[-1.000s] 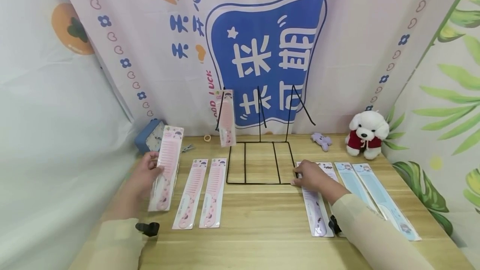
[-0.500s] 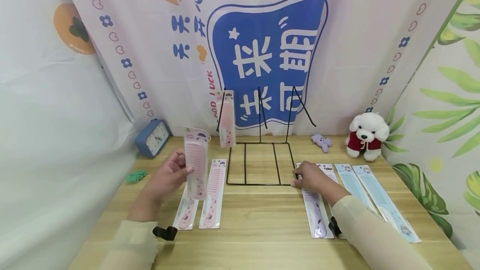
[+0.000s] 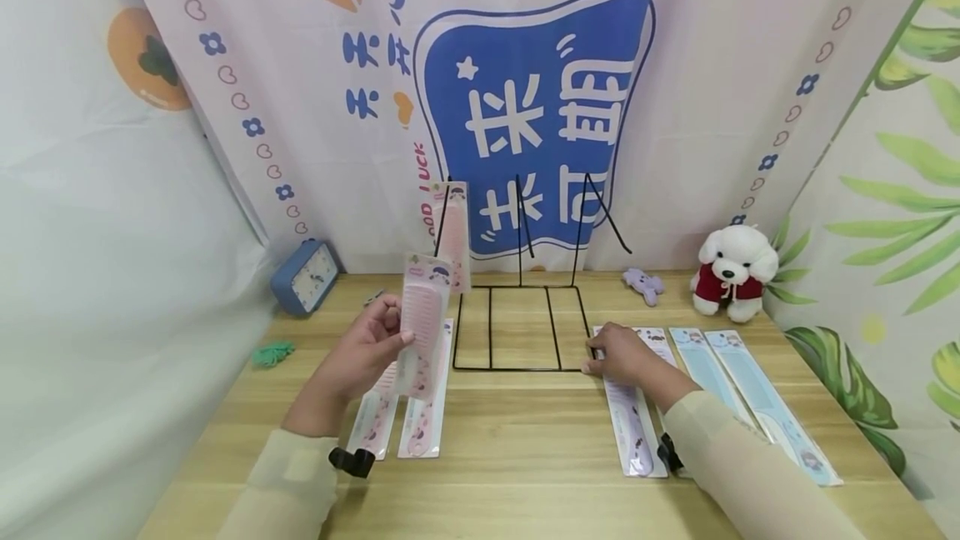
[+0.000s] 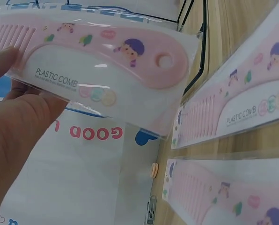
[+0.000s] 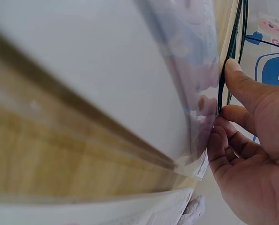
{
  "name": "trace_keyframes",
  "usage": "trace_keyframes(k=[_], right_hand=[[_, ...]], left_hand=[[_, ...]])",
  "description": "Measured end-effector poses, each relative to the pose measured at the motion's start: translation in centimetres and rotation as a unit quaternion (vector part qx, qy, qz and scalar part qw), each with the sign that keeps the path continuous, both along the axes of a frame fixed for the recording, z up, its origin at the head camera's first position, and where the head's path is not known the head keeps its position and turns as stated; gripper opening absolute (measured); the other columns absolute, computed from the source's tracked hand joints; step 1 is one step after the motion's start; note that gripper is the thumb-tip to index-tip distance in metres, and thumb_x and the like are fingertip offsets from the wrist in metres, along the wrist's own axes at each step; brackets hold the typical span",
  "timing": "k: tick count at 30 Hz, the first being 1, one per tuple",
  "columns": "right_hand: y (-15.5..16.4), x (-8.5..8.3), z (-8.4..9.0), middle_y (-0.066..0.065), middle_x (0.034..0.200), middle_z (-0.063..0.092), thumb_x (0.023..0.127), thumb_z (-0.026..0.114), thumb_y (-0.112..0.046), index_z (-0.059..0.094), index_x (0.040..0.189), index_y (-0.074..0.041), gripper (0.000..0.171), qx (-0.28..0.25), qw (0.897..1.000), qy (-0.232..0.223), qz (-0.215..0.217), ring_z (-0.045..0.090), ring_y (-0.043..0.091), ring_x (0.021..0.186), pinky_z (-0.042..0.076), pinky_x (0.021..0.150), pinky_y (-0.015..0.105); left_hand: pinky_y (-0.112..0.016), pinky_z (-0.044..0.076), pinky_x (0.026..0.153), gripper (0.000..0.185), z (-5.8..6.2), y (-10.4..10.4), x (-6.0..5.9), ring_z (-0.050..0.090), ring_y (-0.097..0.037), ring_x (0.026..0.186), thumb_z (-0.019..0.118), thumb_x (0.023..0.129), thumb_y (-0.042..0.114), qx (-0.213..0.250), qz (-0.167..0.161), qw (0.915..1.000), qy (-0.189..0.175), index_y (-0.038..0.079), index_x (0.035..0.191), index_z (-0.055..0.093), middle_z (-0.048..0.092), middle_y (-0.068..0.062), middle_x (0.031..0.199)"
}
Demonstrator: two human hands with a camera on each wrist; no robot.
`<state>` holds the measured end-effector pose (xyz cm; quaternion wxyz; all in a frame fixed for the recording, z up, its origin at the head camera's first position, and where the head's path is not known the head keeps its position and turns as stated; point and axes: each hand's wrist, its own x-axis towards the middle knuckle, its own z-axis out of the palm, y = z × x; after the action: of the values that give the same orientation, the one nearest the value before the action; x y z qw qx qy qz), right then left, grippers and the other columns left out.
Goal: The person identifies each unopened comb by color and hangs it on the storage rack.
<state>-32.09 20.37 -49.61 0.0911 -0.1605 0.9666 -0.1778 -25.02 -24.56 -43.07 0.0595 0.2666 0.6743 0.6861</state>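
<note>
Head view: a pink plastic comb [image 3: 423, 319] held upright near a black wire rack [image 3: 517, 370].
On the wood-grain tabletop [image 3: 510, 465], two flat pink combs [image 3: 420, 432] lie carded; above them the left hand [image 3: 366, 352] pinches the glossy-sleeved comb; the right hand [image 3: 626, 354] grips the rack's thin front corner; beyond, a hanging comb [image 3: 457, 227] at the left prong, a fluffy plush dog [image 3: 731, 269] to the right.

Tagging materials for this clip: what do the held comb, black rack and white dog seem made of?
Held comb: plastic, judging by its "PLASTIC COMB" print, in glossy clear wrapping. Black rack: probably coated metal, from its thin wires. White dog: likely plush, fluffy-looking.
</note>
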Motion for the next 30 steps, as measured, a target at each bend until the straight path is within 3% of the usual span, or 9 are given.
trace_keyframes(k=[10,18,23,30], right_hand=[[-0.1,0.0,-0.1,0.028,0.143,0.064,0.099,0.084,-0.03,0.066,0.145,0.003,0.06,-0.007,1.0,0.0,-0.003,0.059,0.05,0.138,0.049,0.118,0.062],[0.0,-0.1,-0.1,0.028,0.144,0.064,0.098,0.084,-0.031,0.067,0.145,0.002,0.06,-0.01,1.0,-0.002,-0.008,0.058,0.051,0.139,0.048,0.119,0.062],[0.1,-0.1,-0.2,0.027,0.145,0.064,0.098,0.085,-0.031,0.067,0.145,0.001,0.06,-0.019,1.0,-0.007,-0.018,0.057,0.052,0.14,0.048,0.119,0.063],[0.1,0.0,-0.2,0.027,0.145,0.065,0.097,0.085,-0.03,0.068,0.145,0.0,0.059,-0.032,0.999,-0.009,-0.026,0.057,0.052,0.14,0.048,0.119,0.063]], left_hand=[[-0.03,0.063,0.095,0.028,0.1,0.3,-0.5,0.066,-0.018,0.115,0.054,0.111,-0.003,-0.017,0.024,0.9992,-0.026,0.009,0.135,0.045,0.06,-0.007,0.129],[-0.032,0.064,0.097,0.034,0.0,1.2,-1.2,0.067,-0.02,0.12,0.053,0.11,-0.004,-0.014,0.066,0.9958,-0.062,0.007,0.14,0.042,0.059,-0.01,0.135],[-0.034,0.062,0.102,0.035,0.0,2.3,-2.3,0.064,-0.023,0.126,0.051,0.109,-0.006,0.001,0.106,0.9899,-0.094,0.011,0.139,0.043,0.058,-0.014,0.143],[-0.035,0.061,0.102,0.036,0.3,4.1,-5.3,0.063,-0.027,0.123,0.052,0.109,-0.005,0.011,0.179,0.9753,-0.128,0.015,0.138,0.048,0.058,-0.015,0.141]])
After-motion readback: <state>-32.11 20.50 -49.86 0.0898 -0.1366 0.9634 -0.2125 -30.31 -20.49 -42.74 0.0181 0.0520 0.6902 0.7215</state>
